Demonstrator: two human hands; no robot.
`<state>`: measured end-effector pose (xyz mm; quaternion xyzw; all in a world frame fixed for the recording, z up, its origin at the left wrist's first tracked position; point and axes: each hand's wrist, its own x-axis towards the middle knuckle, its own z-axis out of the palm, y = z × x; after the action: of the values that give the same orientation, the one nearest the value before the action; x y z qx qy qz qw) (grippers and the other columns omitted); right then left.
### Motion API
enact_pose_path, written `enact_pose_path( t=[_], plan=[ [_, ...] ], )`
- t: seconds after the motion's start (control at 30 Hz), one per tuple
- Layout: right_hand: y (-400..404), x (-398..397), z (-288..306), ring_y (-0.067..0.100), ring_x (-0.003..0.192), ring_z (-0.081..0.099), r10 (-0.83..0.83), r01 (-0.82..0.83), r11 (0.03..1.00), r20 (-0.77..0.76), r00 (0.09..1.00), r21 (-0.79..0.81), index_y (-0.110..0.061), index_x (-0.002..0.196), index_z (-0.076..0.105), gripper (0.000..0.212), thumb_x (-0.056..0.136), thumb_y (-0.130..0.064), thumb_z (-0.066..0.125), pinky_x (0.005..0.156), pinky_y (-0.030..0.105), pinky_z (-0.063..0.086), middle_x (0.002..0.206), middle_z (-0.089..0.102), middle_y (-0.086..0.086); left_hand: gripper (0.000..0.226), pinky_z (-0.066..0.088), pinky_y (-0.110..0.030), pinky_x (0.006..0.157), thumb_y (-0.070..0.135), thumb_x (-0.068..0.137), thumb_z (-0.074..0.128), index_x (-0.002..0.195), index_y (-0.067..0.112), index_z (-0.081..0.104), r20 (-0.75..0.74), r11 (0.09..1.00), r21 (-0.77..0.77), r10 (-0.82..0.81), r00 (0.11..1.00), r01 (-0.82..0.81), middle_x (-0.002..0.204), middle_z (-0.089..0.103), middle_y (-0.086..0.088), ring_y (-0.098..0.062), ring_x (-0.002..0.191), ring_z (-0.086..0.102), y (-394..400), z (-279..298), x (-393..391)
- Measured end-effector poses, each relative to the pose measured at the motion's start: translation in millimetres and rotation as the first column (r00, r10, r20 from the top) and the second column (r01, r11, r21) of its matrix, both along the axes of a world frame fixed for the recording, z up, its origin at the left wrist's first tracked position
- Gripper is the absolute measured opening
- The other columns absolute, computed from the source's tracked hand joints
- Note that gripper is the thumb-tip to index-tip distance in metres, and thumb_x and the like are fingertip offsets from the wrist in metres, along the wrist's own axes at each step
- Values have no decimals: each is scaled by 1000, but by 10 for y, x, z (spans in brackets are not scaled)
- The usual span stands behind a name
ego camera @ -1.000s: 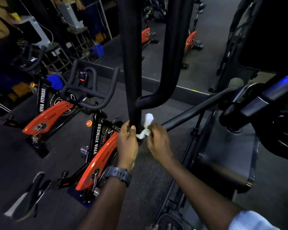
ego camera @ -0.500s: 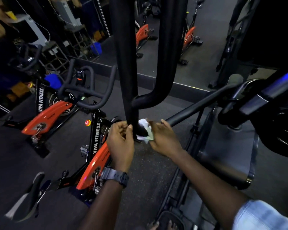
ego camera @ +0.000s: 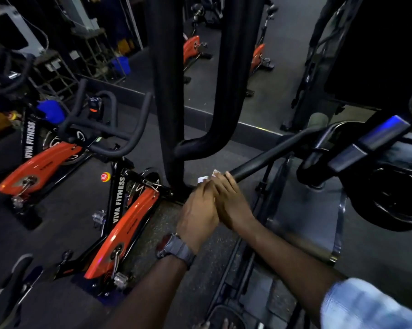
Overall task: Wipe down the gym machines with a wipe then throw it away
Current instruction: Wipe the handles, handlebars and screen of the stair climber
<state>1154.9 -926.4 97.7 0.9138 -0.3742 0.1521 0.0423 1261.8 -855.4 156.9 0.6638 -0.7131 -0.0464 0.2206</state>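
Note:
Both of my hands meet low down on the black elliptical machine, where its upright handle post (ego camera: 169, 91) joins the slanted black bar (ego camera: 271, 155). My left hand (ego camera: 198, 210), with a grey watch on the wrist, lies against my right hand (ego camera: 234, 201). A small white wipe (ego camera: 206, 178) sticks out just above the fingertips of both hands, which curl round it at the bar's lower end. Most of the wipe is hidden by my fingers. A second curved black handle (ego camera: 231, 79) rises to the right of the post.
An orange-and-black spin bike (ego camera: 126, 224) stands close on my left, another (ego camera: 39, 162) behind it. The elliptical's dark flywheel housing (ego camera: 387, 193) is on the right. A wall mirror (ego camera: 224, 55) ahead reflects more bikes. Shelves with clutter (ego camera: 65, 55) fill the back left.
My hands were apart on either side of the post with the wipe between them. They have come together, moved slightly right onto the bar's lower end, and now cover most of the wipe.

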Motion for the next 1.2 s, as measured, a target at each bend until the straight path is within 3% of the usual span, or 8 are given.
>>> enact_pose_path(
  t=[0.23, 0.4, 0.6, 0.77, 0.93, 1.03, 1.1, 1.2],
  plan=[
    [-914, -952, 139, 35, 130, 45, -415, 413, 895, 21, 909, -169, -11, 124, 54, 40, 85, -6, 54, 114, 55, 19, 121, 59, 13, 51, 51, -43, 97, 14, 78, 70, 123, -4, 59, 155, 991, 122, -80, 985, 61, 119, 65, -20, -35, 107, 63, -149, -10, -115],
    [-388, -533, -63, 32, 138, 37, -1, -3, 989, -24, 1000, -150, -5, 140, 44, 49, 92, -10, 38, 117, 49, 23, 142, 47, 14, 48, 47, -40, 102, 18, 88, 46, 130, -6, 54, 50, 987, 117, -119, 992, 112, 127, 61, -21, -35, 114, 60, -341, -35, -196],
    [-1284, -1138, 161, 33, 126, 52, -588, 627, 773, 259, 766, -98, -15, 125, 46, 38, 88, -9, 45, 112, 46, 25, 125, 61, 13, 56, 19, -36, 121, 30, 101, 36, 149, 0, 33, -8, 964, 226, -138, 990, 136, 158, 31, -17, -30, 145, 30, -558, -102, -311],
    [-645, -940, 14, 28, 139, 38, -29, 33, 988, 28, 999, -150, -7, 141, 44, 46, 97, -8, 35, 119, 42, 19, 144, 48, 13, 57, 6, -28, 122, 28, 104, 38, 154, 7, 20, -106, 957, 246, -128, 986, 151, 163, 19, -9, -21, 150, 18, -708, -77, -362],
    [-1048, -1172, 628, -28, 124, 26, -234, 375, 908, 516, 824, -186, 19, 106, 52, 62, 106, -27, 10, 104, -2, 2, 130, 59, 21, 58, 0, -26, 123, 28, 105, 36, 155, 7, 16, -102, 942, 282, -161, 982, 183, 165, 10, -7, -19, 152, 9, -734, -153, -316],
    [-1169, -1158, 255, -2, 135, 31, -411, 489, 872, 504, 760, -27, 2, 127, 45, 29, 100, 1, 39, 116, 18, 14, 132, 52, 32, 58, 0, -25, 121, 26, 104, 40, 154, 5, 20, -100, 946, 268, -160, 982, 181, 164, 14, -9, -21, 152, 13, -729, -120, -342],
    [-1045, -1060, 23, 23, 135, 39, -225, 263, 951, 220, 949, -163, -9, 135, 47, 39, 97, -6, 42, 115, 38, 23, 140, 52, 17, 59, -3, -24, 118, 25, 103, 42, 154, 5, 21, -96, 950, 260, -156, 983, 176, 164, 15, -10, -23, 151, 15, -717, -104, -341],
    [-1115, -1157, 303, 26, 99, 66, -102, 122, 950, 82, 991, -286, -10, 105, 67, 32, 94, -23, 39, 77, 27, 49, 103, 69, 8, 61, -6, -22, 117, 27, 104, 39, 156, 8, 12, -66, 940, 281, -183, 981, 194, 165, 6, -6, -19, 152, 7, -710, -104, -314]
  ],
)
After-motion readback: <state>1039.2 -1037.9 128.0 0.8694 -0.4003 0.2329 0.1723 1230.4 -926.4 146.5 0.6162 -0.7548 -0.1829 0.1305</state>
